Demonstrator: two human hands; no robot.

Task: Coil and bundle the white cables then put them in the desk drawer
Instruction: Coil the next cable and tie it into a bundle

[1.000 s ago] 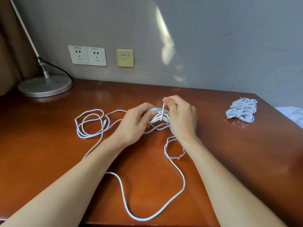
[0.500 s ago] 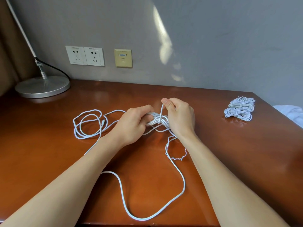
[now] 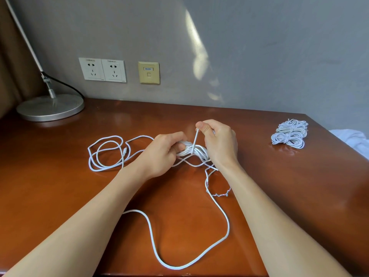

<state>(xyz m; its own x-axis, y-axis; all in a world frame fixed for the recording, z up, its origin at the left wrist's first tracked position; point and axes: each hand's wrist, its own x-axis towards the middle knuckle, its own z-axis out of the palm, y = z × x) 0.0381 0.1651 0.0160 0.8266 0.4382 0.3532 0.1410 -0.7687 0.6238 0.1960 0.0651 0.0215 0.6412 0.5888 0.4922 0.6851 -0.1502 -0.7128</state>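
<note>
One slim, glossy white cable coil (image 3: 199, 151)

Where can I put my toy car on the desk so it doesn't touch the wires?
Bare wood on the brown wooden desk lies along the wall, between the round silver lamp base and the bundled white cables. Another patch sits between the right hand and that bundle. The middle is crowded: left hand, white coil, loose cable loops.

Grey wall (image 3: 259, 47), wooden desk (image 3: 60, 186)
</note>
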